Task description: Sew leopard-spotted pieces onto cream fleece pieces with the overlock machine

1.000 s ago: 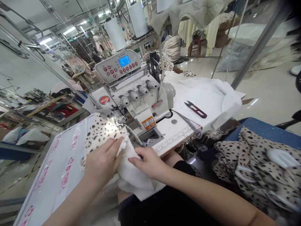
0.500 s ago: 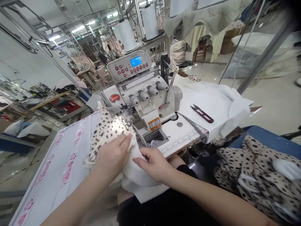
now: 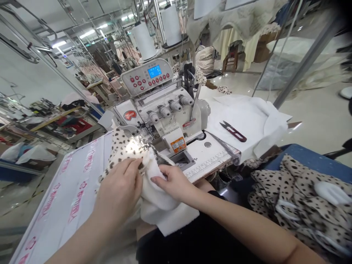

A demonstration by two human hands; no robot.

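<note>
A white overlock sewing machine (image 3: 165,117) stands before me, its lamp lighting the needle area. Cream fleece fabric with dark spots (image 3: 118,141) lies under the presser foot (image 3: 145,146). My left hand (image 3: 121,185) is closed on the spotted fabric just in front of the foot, fingertips pinched at its edge. White plush fabric (image 3: 156,200) hangs from the machine's front edge over my lap. My right hand (image 3: 173,181) grips a fold of this white fabric between thumb and fingers. The seam under the foot is partly hidden by my left hand.
Thread snips (image 3: 233,131) lie on white cloth (image 3: 247,110) right of the machine. Spotted fabric pieces (image 3: 299,198) are heaped on a blue surface (image 3: 305,161) at my right. Thread cones (image 3: 144,40) stand behind the machine. A plastic-covered tabletop (image 3: 74,187) extends left.
My left hand has shifted left and slightly down, away from the presser foot, showing more white fabric. My right hand keeps its hold. The whole view has shifted slightly.
</note>
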